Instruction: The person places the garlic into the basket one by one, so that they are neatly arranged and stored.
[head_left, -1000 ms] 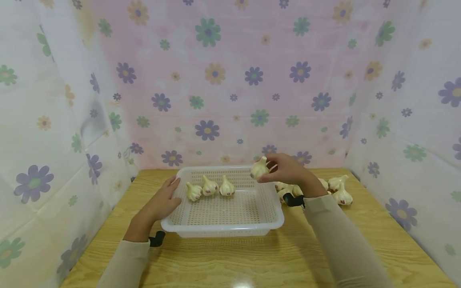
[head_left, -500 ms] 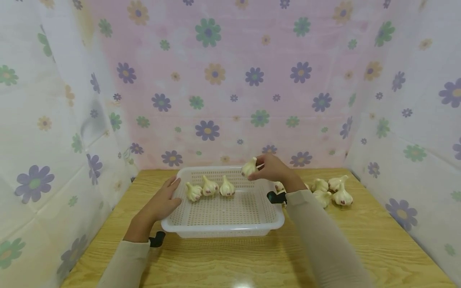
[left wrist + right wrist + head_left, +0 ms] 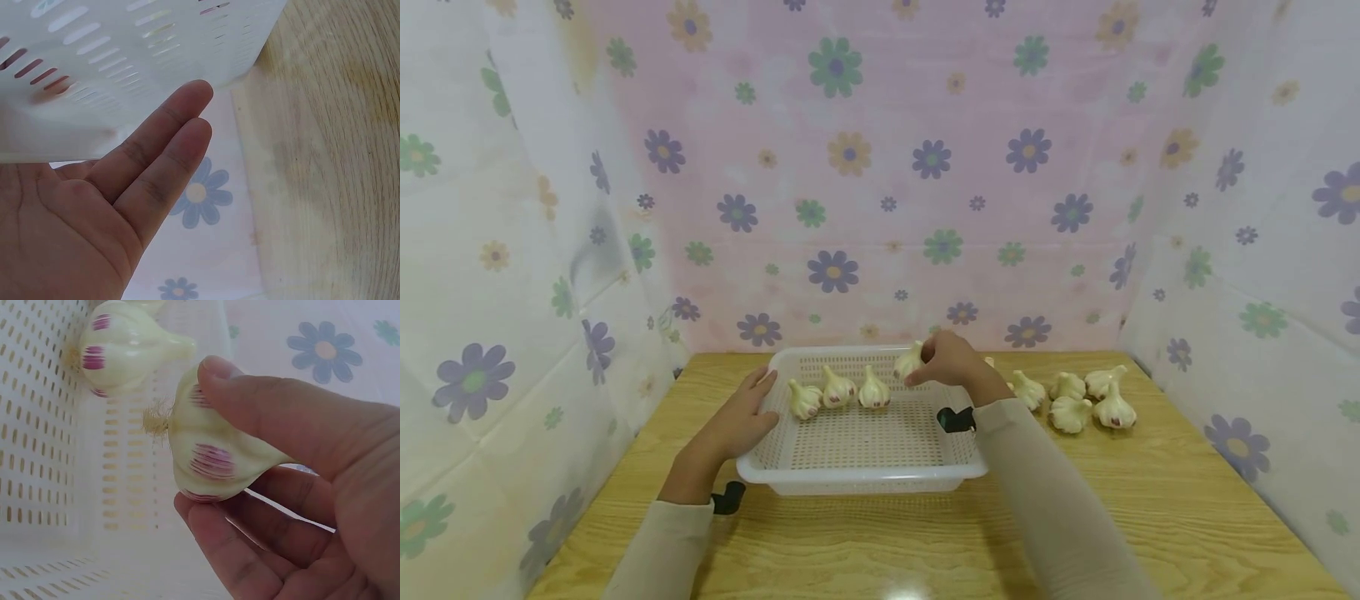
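The right hand (image 3: 951, 358) and wrist hide part of the loose garlic bulbs (image 3: 1070, 414) beside the white slotted basket (image 3: 865, 476); how high the held garlic bulb (image 3: 907, 362) hangs is hard to tell. Pinched between right thumb and fingers, it is over the basket's far right part, well apart from the left hand (image 3: 737, 421), whose straight fingers rest against the left side. Only the right wrist view shows its root tuft (image 3: 156, 419).

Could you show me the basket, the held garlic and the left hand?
Basket (image 3: 861, 475), head view: front rim.
Held garlic (image 3: 210, 459), right wrist view: purple-streaked side.
Left hand (image 3: 739, 421), head view: back of the hand.
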### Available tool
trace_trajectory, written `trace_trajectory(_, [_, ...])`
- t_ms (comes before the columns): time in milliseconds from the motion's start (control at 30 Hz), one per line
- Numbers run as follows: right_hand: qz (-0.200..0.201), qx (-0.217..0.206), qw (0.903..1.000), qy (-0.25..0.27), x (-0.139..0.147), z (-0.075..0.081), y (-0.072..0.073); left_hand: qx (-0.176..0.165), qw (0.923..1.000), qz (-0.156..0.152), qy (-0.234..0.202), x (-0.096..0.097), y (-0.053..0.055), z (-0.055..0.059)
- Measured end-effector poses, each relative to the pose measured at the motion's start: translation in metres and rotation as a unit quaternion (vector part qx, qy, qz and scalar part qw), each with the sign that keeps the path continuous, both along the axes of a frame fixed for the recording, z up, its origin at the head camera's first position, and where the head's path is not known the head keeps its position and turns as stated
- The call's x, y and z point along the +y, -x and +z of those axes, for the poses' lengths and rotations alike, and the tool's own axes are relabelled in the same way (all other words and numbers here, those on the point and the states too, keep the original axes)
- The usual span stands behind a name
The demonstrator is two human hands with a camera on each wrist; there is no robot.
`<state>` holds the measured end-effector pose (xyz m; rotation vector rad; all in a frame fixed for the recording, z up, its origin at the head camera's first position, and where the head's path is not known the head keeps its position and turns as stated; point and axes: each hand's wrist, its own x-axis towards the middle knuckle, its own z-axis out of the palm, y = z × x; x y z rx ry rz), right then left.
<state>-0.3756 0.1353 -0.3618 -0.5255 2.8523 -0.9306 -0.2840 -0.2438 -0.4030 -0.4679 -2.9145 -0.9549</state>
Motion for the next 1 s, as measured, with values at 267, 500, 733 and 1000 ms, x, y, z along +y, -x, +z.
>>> trace_trajectory(267, [0.018,-0.005,0.9996,-0.022,-0.007,-0.001,-0.001,0.005,1.0,0.002,-0.005,0.0,-0.001,0.0])
trace_trajectory(500, [-0.001,-0.014,0.9977,-0.067,-0.018,-0.003,0.005,0.005,1.0,0.003,-0.004,-0.003,0.0,0.0])
trace_trajectory(733, [-0.014,-0.032,0.9962,-0.08,-0.026,-0.005,0.005,0.002,1.0,0.002,-0.005,-0.002,0.0,-0.001])
trace_trajectory(1000, [0.0,-0.018,0.9936,-0.111,-0.028,-0.014,0.005,0.0,1.0,-0.002,-0.007,0.0,0.0,-0.001])
